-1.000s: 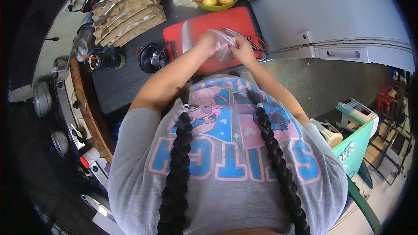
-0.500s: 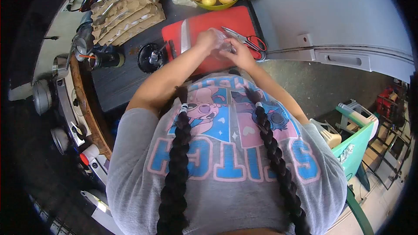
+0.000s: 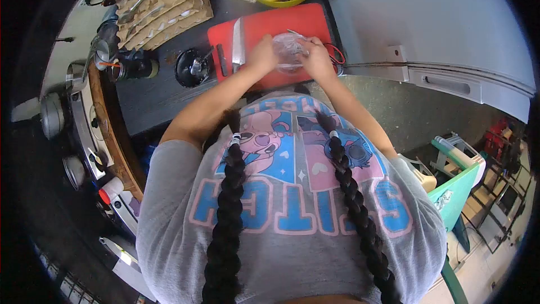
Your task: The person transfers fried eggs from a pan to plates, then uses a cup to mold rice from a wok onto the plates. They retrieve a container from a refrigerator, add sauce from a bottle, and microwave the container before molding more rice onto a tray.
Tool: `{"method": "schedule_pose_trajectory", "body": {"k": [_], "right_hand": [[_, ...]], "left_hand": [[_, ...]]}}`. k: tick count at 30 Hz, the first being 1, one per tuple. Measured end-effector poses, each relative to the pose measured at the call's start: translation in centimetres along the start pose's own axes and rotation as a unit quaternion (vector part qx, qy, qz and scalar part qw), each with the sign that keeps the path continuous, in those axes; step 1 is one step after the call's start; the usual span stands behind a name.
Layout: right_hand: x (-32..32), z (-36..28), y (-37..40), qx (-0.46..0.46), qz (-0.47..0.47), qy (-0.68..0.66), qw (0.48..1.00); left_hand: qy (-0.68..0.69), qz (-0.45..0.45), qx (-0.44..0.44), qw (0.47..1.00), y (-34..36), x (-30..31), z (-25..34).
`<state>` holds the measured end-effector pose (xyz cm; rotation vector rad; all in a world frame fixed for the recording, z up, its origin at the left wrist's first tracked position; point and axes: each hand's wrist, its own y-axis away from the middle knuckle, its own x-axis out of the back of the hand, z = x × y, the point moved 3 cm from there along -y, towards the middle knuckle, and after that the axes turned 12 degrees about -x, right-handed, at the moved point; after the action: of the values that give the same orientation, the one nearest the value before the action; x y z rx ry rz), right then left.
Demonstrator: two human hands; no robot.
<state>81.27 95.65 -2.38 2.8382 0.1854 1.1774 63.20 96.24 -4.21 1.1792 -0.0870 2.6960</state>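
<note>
Head view: we hold a clear plastic bag (image 3: 288,50) with both hands, just above the middle of the red cutting board (image 3: 281,18) in the upper centre of the frame. The left hand (image 3: 262,56) is closed on the bag's left edge, and the right hand (image 3: 318,59) is closed on its right edge. The bag is crumpled between them, and we cannot tell what it holds.

A knife (image 3: 238,45) lies on the left part of the board, blade pointing toward the top of the frame, just beside the left hand. Scissors (image 3: 337,56) lie at the right edge of the board, mostly covered by the right hand, with a red handle showing. Above the board, a green bowl (image 3: 264,3) holds round yellow produce. Egg cartons (image 3: 163,14) are stacked at the upper left, and a black round dish (image 3: 191,68) with a spoon in it stands left of the board on the dark counter (image 3: 152,107).

We judge the step in hand to be work on the bag's mouth or film, with both hands gripping opposite edges. A further move calls for a firm pinch on each side and a steady, even pull, keeping the bag over the board. We would also keep the fingers away from the knife blade and the scissor tips, as both lie close to the hands.
</note>
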Motion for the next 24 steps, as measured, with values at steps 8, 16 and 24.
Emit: {"method": "schedule_pose_trajectory", "body": {"k": [8, 16, 24], "right_hand": [[2.7, -3.6, 2.3, 0.058, 0.000, 0.151, 0.987], [1.8, -3.6, 1.7, -0.022, -0.045, 0.143, 0.989], [0.6, -1.4, -0.2, 0.119, -0.091, -0.055, 0.987]], "left_hand": [[0.025, 0.033, 0.022, 0.999, 0.6, 4.9, 3.5], [0.121, 0.040, -0.029, 0.991, 1.1, 4.1, 3.9], [0.081, 0.083, 0.007, 0.993, 1.7, 3.5, 1.6]]}}
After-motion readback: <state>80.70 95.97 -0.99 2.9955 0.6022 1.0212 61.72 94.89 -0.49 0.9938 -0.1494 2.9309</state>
